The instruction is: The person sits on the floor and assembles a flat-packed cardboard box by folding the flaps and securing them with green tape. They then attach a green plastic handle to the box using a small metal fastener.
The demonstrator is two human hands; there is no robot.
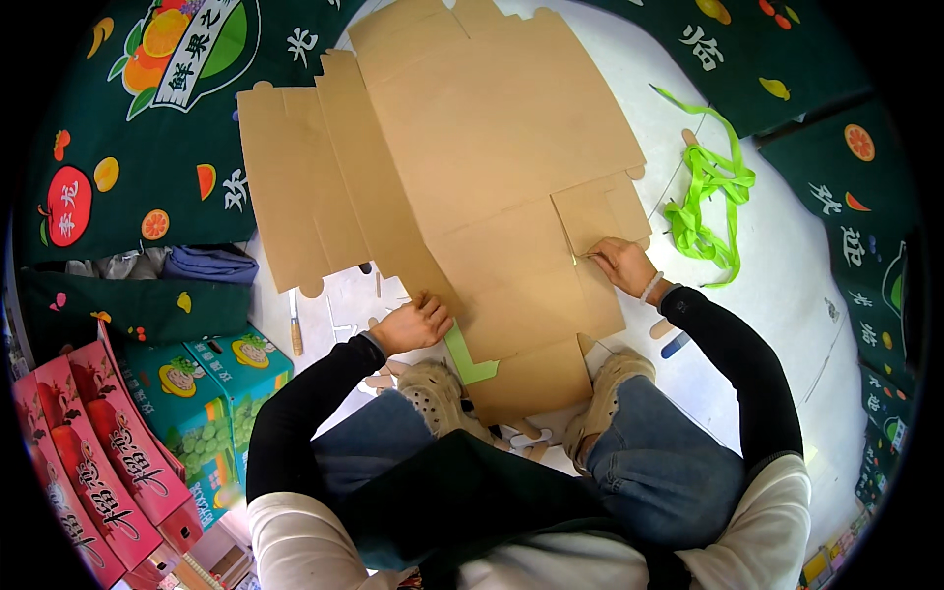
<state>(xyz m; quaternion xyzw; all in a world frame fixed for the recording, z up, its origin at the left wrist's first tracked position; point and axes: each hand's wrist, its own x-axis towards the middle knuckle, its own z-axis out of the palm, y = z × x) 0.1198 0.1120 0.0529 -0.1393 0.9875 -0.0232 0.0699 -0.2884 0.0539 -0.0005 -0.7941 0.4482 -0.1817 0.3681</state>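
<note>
A large flattened cardboard box (492, 118), brown side up, spreads before me and reaches down between my shoes. My left hand (418, 323) is closed at its lower left edge, fingers curled against the side panel. Beside that hand, a light green strip (462, 354) shows along the cardboard's edge. My right hand (624, 265) is closed in a pinch over the cut corner flap at the right. A tiny pale green bit shows by its fingertips; what exactly the pinch holds is too small to tell. A bright green ribbon (708, 187) lies in loose loops to the right.
A wooden-handled knife (296, 332) lies on the white floor at left. Pink cartons (98, 442) and a teal carton (211, 393) stand at lower left. Dark green printed cloths (187, 177) hang around the sides. Cardboard scraps (661, 327) lie near my shoes.
</note>
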